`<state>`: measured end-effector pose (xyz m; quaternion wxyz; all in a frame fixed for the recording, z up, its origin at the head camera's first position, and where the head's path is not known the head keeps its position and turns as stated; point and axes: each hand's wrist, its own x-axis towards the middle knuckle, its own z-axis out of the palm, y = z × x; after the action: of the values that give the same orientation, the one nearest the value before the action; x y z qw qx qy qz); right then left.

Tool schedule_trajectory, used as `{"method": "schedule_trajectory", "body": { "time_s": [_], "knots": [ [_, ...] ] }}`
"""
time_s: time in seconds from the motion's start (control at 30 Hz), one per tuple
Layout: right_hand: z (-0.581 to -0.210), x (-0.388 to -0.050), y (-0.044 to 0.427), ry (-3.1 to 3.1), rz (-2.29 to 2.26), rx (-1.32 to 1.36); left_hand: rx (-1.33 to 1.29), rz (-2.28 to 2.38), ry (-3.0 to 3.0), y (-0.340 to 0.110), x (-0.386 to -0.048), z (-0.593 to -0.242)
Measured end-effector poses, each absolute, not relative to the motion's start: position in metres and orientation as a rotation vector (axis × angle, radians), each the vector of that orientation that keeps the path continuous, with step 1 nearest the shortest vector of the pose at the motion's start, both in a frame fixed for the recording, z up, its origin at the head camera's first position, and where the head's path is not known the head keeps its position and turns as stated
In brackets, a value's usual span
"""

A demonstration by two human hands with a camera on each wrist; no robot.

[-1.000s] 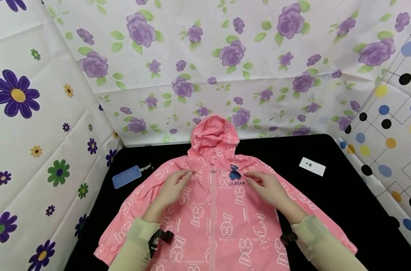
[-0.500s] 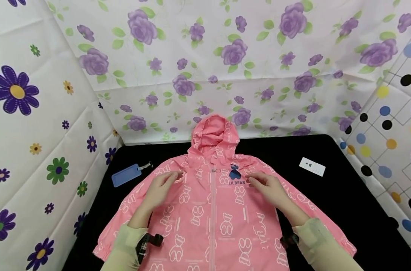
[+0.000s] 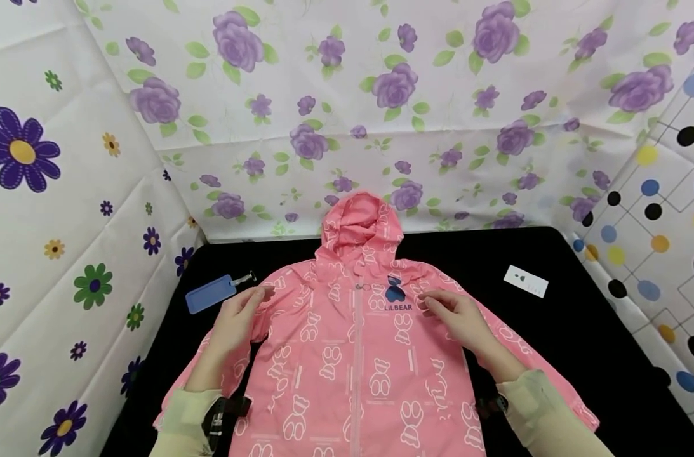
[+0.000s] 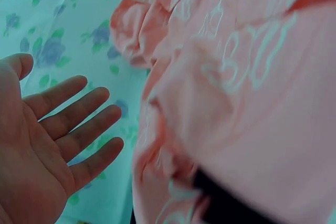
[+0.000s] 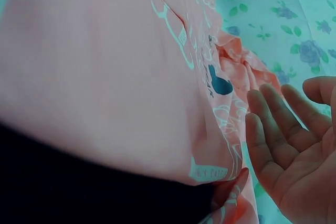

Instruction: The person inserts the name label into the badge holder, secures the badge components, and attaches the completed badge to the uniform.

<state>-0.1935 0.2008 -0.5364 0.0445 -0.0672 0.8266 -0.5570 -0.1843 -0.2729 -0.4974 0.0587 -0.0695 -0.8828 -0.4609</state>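
A pink hooded jacket (image 3: 329,355) with white bear outlines lies spread front up, its hood toward the back and its zipper running down the middle. Over the sleeve on the left side is my left hand (image 3: 236,320), and the left wrist view shows its fingers (image 4: 84,116) spread and holding nothing. Beside the dark bear print (image 3: 395,291) on the chest, my right hand (image 3: 458,317) hovers with relaxed fingers. In the right wrist view the palm of that hand (image 5: 299,156) faces the jacket and holds nothing. Whether either hand touches the cloth I cannot tell.
The jacket lies on a black table (image 3: 529,254). A blue tag holder (image 3: 211,295) with a clip is at the left, and a white card (image 3: 526,281) at the right. Flowered and dotted sheets (image 3: 347,127) enclose the back and sides.
My left hand has moved left, from the jacket's chest to over the sleeve near the blue tag holder. The right hand has stayed nearly in place by the bear print.
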Motion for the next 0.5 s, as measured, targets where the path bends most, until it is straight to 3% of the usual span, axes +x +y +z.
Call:
{"method": "schedule_trajectory", "body": {
  "time_s": [0.5],
  "knots": [
    [-0.539, -0.19, 0.205, 2.586, -1.696, -0.2, 0.018, -1.15, -2.76, -0.332, -0.2, -0.497]
  ]
}}
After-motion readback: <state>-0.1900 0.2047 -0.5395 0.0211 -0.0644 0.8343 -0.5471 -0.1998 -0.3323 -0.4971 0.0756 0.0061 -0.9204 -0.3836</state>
